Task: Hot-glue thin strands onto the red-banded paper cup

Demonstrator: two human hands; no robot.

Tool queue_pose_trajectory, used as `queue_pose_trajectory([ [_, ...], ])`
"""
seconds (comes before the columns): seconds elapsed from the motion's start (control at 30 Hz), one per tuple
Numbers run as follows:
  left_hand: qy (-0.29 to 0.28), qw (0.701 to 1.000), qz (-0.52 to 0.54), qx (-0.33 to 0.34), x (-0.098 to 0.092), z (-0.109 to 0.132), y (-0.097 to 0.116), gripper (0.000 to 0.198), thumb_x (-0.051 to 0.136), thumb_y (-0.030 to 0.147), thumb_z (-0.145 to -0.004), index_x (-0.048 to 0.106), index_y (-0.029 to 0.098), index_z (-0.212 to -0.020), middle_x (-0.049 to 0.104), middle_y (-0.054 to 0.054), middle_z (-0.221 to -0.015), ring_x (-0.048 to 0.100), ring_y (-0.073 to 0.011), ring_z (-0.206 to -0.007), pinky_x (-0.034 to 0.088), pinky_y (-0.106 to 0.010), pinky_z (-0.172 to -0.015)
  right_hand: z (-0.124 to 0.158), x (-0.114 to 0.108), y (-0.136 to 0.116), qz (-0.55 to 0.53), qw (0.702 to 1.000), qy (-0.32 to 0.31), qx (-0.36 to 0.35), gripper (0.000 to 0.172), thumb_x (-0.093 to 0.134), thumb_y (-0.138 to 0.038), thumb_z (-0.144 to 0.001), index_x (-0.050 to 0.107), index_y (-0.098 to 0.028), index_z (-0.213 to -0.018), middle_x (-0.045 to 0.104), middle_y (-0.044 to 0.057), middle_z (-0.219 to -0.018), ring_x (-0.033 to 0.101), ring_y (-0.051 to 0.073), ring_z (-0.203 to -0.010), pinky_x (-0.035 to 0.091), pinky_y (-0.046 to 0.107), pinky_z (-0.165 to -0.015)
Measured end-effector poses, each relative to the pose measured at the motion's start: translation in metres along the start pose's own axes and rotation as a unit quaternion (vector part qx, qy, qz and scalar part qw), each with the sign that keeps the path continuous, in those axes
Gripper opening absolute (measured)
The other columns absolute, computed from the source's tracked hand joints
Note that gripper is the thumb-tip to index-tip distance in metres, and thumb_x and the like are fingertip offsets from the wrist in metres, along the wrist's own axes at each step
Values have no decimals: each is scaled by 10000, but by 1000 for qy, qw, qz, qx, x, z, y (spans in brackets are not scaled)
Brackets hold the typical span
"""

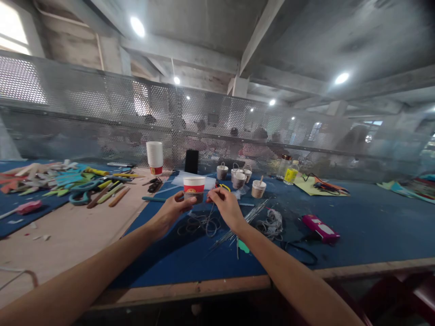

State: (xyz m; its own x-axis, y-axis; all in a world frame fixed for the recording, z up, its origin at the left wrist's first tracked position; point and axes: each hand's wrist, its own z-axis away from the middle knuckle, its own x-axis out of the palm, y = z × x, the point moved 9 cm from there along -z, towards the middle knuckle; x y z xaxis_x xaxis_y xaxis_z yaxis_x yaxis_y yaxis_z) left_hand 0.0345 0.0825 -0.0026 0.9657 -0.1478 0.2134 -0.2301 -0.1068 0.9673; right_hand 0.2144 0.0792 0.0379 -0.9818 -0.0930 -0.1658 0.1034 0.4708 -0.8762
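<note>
My left hand is closed around a red and white paper cup, held upright above the blue table. The lower part of the cup is covered in a dark grey band that looks like wound cord. Just right of the cup, my right hand pinches a thin grey cord, which hangs down from its fingers toward loose coils on the table. A tangled grey bundle of cord lies to the right of thin, straight wire-like strands. Behind are several small wrapped cups, some with loop handles.
A stack of paper cups and a black phone stand at the back. Scissors, craft knives and coloured scraps lie left. A magenta device and a yellow-labelled bottle are right. Perforated metal panels close off the far side.
</note>
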Motion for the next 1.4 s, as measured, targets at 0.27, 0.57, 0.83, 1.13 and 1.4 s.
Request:
queue_pose_trajectory([
  [0.27,-20,1000,4,-4,6,4,2,512,939,398,-738,793,195,-1184,765,-146,-1336,687,-290,-1242,529,-346,-971,1,-3,-2,16,1000,14,7,251,643,-456,-925,678,-216,-857,763,22,-817,733,213,-882,542,309,-875],
  [0.57,-53,998,11,11,3,-2,-7,463,902,408,-795,793,226,-1206,751,-126,-1372,644,-315,-1326,539,-379,-1013,-1,-7,-1,16,1000,25,-9,315,663,-516,-884,682,-211,-810,744,21,-814,696,213,-844,535,312,-825],
  [0.83,-71,997,23,14,5,-2,-8,405,910,411,-787,807,238,-1138,777,-112,-1314,671,-312,-1286,548,-385,-996,-3,-6,8,-10,1000,24,-5,288,679,-503,-869,664,-224,-800,743,23,-797,734,235,-835,546,331,-817],
  [1.13,-74,997,32,7,11,3,-4,540,940,461,-724,803,216,-1185,775,-141,-1316,651,-351,-1313,544,-431,-1021,-4,-5,13,-13,1000,21,3,270,685,-484,-849,669,-222,-785,752,26,-795,733,233,-821,558,335,-815],
  [1.4,-88,995,50,-1,11,1,-9,519,938,430,-729,811,213,-1183,774,-144,-1325,645,-358,-1316,547,-414,-1007,-4,-2,13,-32,999,15,9,194,678,-416,-824,685,-226,-786,782,31,-799,759,240,-836,574,343,-830],
])
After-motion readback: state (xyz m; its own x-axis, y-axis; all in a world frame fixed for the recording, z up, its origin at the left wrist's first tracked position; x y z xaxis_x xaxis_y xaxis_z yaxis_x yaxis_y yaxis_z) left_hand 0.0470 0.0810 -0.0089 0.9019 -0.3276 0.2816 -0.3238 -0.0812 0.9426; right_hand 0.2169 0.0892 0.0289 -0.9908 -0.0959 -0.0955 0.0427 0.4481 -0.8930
